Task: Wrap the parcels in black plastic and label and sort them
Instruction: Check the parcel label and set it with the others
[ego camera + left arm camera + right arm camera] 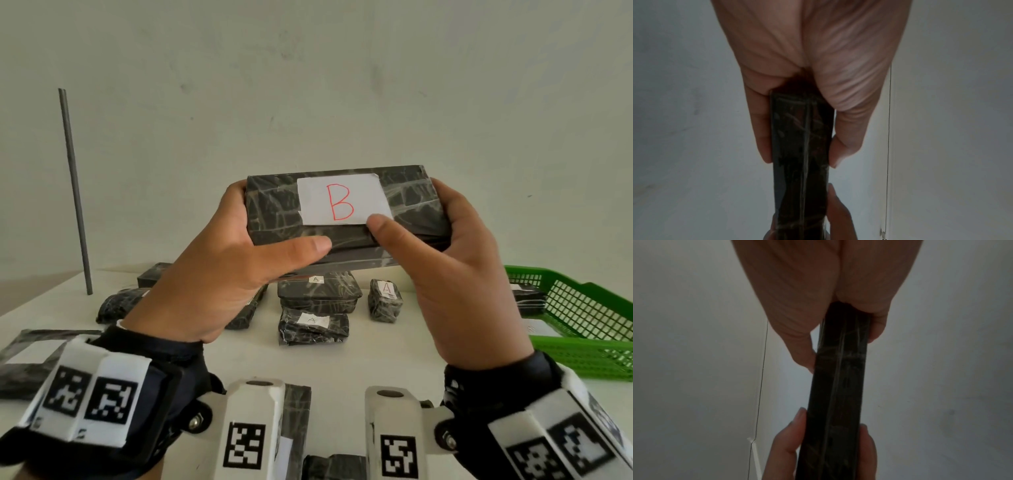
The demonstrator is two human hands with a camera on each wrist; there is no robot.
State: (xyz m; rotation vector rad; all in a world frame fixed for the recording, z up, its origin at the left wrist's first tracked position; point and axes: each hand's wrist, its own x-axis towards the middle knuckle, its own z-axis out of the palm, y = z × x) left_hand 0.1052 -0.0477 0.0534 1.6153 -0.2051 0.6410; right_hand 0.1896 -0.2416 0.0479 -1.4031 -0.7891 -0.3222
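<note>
1. Above the table (376, 356), I hold a black-wrapped parcel (274, 209) up off it, its white label (342, 200) marked B facing me.
2. My left hand (219, 270) grips its left end, thumb on the front.
3. My right hand (462, 270) grips its right end, thumb touching the label's lower corner.
4. Near the table's far edge lie parcels marked A (318, 294); a green basket (589, 318) sits at its right edge.

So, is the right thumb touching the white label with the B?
Touching. In the head view the tip of the right thumb lies over the lower right corner of the white label on the parcel.
</note>
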